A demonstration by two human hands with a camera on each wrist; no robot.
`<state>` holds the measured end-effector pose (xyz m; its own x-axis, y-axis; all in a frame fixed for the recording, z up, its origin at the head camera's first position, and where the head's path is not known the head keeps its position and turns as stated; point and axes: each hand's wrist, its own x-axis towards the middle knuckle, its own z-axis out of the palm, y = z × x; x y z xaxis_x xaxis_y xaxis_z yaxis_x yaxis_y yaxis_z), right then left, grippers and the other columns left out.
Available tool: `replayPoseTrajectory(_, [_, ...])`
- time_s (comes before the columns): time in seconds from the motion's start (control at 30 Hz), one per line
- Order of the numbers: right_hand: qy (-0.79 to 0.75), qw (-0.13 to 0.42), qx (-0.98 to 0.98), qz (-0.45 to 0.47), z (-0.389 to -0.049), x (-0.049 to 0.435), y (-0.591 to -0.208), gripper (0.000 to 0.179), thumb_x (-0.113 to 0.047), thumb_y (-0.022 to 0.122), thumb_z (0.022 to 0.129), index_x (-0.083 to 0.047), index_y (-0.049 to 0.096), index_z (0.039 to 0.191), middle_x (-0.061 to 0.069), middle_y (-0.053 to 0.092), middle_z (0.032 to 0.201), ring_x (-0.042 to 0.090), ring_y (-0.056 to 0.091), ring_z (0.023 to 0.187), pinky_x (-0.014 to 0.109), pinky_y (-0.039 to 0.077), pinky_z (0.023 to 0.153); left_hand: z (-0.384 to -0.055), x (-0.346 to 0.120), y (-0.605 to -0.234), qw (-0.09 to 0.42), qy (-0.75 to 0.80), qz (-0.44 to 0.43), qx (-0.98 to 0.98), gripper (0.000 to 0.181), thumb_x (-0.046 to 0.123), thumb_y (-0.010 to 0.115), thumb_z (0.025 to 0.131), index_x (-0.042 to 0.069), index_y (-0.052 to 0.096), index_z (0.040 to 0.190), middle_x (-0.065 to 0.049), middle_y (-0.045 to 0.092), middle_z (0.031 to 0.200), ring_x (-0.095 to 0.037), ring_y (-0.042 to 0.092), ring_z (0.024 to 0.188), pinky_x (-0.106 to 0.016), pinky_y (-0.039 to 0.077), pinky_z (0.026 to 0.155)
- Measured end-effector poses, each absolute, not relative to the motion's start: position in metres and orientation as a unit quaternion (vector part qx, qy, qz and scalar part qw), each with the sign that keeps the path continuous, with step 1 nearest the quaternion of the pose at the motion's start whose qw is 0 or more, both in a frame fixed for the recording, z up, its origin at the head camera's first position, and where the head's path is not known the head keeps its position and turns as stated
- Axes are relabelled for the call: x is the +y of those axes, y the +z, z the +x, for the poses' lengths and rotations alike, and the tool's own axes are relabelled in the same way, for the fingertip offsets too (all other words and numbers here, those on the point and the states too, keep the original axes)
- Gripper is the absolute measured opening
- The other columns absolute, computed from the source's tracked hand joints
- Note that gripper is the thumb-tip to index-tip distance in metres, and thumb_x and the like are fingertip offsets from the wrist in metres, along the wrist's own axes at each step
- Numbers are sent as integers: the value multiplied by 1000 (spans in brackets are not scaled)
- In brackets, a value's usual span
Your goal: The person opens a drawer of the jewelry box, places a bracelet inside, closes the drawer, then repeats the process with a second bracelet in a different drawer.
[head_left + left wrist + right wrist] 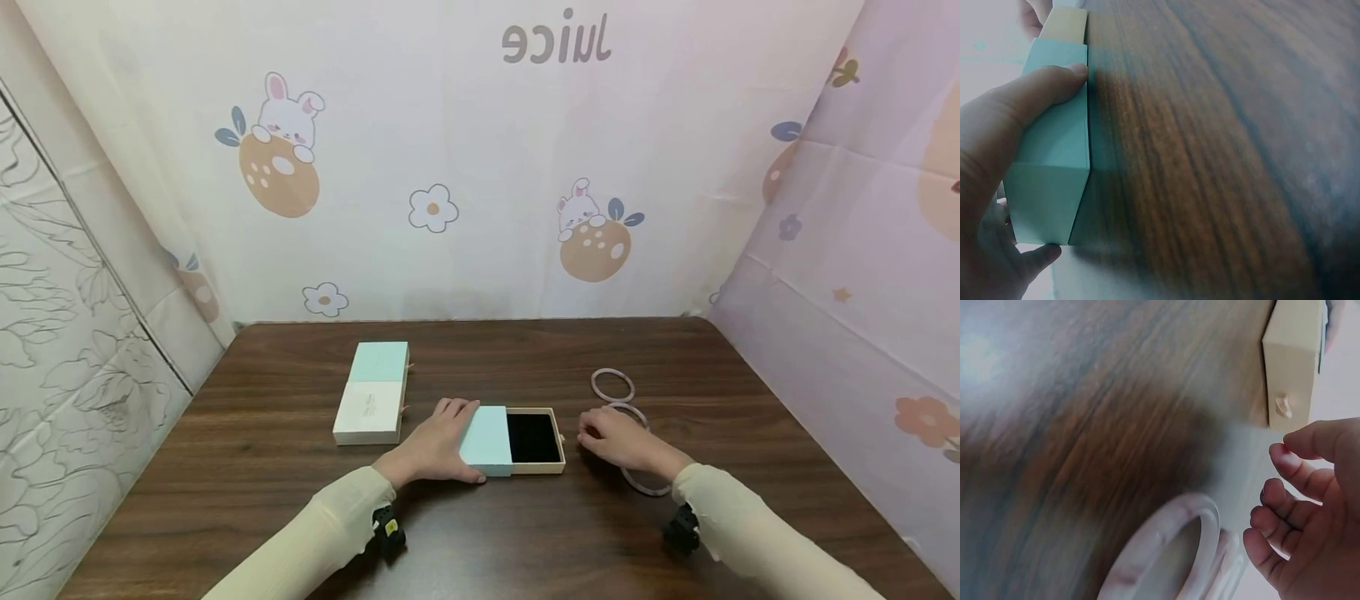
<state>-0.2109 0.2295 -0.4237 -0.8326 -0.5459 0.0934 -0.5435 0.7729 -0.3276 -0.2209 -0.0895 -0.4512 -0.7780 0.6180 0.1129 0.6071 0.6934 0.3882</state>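
Note:
My left hand [442, 446] grips the mint sleeve [483, 442] of a small drawer-style gift box, thumb along its near side and fingers over the far side. Out of the sleeve's right end sticks a cream drawer [537, 469] lined with a black pad [533, 437]. My right hand [618, 437] hovers just right of the drawer, fingers loosely curled and thumb close to the index fingertip, holding nothing. In the right wrist view, a small pull tab [1283, 405] on the drawer's end lies just beyond those fingertips. Pale bangles [1147, 540] lie beneath the right hand, which partly hides them.
Two more gift boxes lie end to end at the left, a mint one [381, 361] behind a white one [369, 412]. One bangle [612, 371] lies farther back at the right. Behind the brown wooden table [495, 358] hangs a printed curtain [480, 150].

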Motion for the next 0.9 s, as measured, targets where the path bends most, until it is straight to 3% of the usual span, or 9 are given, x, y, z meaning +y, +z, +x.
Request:
replayPoseTrajectory(0.37, [-169,-11,951,-257,-200,256,-414,25,-8,62,90,-18,49,71,-9,40,64,5,36,57,26,32,54,-221,-89,-451,15,209,333,919,107,52,80,66,2,31,147,-10,42,136,-24,36,120,-39,44,89])
replayPoseTrajectory(0.7, [-110,-35,971,-209,-187,282,-410,18,-11,61,89,-18,53,74,-9,43,66,11,39,64,31,32,58,-222,-90,-453,12,211,333,919,107,52,80,66,2,31,147,-10,43,135,-24,37,119,-39,45,88])
replayPoseTrajectory(0.9, [-91,-12,980,-174,-177,299,-417,19,-18,63,90,-18,51,75,-8,42,65,13,37,64,33,29,59,-221,-89,-453,10,212,336,917,106,52,79,66,1,31,146,-10,43,134,-24,37,119,-39,45,88])
